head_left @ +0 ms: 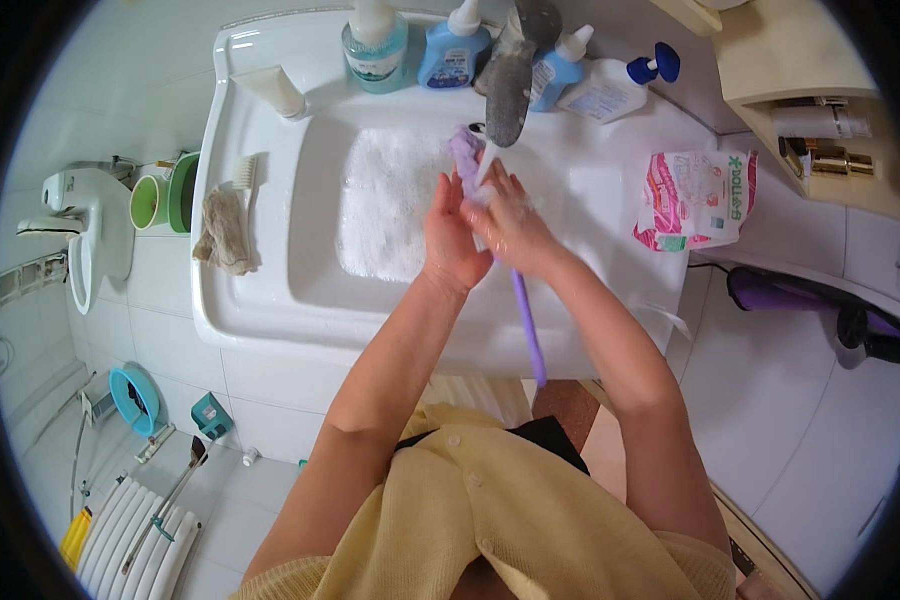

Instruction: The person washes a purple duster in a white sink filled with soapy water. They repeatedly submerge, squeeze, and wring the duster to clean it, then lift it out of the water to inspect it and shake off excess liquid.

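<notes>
Under the grey faucet [509, 95] a stream of water falls onto my hands and a purple long-handled scrubber [465, 150]. Its soft, ruffled head points up toward the spout, and its thin handle hangs over the sink's front edge. My left hand [455, 235] cups the scrubber from the left. Wrapped round it from the right is my right hand [510, 222], wet and with a little foam on it. Where the fingers meet, part of the scrubber is hidden. White foam [385, 205] covers the left of the basin, inside the white sink [260, 330].
Pump and squeeze bottles [375, 55] line the back ledge, beside a white tube [275, 92]. A brush [245, 172] and a grey-brown cloth [225, 232] lie on the left rim. A pink-and-white package [695, 200] sits at the right, below an open shelf [820, 140].
</notes>
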The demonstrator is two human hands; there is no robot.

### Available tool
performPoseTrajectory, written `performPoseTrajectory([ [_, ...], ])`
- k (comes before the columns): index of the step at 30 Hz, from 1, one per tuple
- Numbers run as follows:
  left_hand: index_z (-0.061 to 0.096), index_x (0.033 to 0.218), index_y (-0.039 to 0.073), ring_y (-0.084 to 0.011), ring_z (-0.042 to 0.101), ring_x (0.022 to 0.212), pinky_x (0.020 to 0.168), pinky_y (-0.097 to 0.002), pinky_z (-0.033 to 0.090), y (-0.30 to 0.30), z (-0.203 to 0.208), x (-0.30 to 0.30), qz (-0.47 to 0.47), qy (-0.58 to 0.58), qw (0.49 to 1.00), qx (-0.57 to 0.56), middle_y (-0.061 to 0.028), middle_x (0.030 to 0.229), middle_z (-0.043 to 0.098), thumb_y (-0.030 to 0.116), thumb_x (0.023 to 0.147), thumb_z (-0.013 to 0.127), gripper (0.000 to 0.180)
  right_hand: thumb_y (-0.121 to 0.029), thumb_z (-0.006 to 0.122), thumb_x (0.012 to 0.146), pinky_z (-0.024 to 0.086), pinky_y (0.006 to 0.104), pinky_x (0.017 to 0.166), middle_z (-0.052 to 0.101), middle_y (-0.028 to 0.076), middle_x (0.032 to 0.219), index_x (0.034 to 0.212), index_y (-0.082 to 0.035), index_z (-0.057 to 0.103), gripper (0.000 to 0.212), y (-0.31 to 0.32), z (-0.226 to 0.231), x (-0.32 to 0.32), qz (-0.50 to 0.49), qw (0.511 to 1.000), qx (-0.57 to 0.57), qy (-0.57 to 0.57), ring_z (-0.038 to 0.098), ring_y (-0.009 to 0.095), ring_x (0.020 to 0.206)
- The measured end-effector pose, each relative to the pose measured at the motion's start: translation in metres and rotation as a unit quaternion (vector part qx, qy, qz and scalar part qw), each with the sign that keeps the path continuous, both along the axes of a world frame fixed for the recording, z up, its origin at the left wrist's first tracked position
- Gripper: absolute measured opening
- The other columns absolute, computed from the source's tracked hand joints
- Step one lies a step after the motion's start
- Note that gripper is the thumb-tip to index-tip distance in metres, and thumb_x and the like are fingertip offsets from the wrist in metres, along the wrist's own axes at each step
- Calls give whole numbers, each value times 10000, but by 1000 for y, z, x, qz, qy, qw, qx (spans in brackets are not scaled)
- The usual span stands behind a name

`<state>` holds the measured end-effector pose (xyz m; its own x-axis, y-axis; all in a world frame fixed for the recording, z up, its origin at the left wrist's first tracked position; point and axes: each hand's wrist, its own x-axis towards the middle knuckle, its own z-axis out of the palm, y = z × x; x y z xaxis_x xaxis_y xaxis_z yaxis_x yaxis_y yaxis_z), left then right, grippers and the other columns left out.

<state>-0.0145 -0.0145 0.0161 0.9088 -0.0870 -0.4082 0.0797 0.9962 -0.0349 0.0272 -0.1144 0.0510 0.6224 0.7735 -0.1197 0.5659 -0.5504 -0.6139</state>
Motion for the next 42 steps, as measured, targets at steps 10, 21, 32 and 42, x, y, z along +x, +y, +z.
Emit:
performPoseTrajectory([
  [10,460,1316,89,-327,497,1154,1028,-475,379,3,3,-14,-36,-35,998,-32,-122,1277,525,539,973,297,590,-405,512,917,128,497,1149,144,226,1526,1473,-23,170,757,-12,20,-28,30,998,-33,41,82,425,1420],
  [21,367,1397,80,-292,390,1292,1090,-431,290,6,29,-11,-5,45,997,66,-75,1365,447,430,1000,283,536,-267,582,853,385,378,1003,488,224,1306,1339,13,431,580,-18,18,-13,-190,972,-17,137,464,334,1224],
  [32,432,1338,56,-294,447,1257,1062,-425,363,5,6,-10,14,2,1000,-27,-121,1335,500,410,1007,278,509,-224,540,898,378,383,981,434,180,1316,1289,-14,475,449,-3,14,-11,-213,970,116,9,478,303,1140],
  [42,401,1378,194,-318,363,1331,1100,-537,262,16,16,-20,-53,-47,997,8,-89,1457,385,482,996,259,499,-331,483,933,207,505,1119,353,175,1460,1411,6,324,606,-8,4,6,29,996,-57,-55,302,399,1342],
])
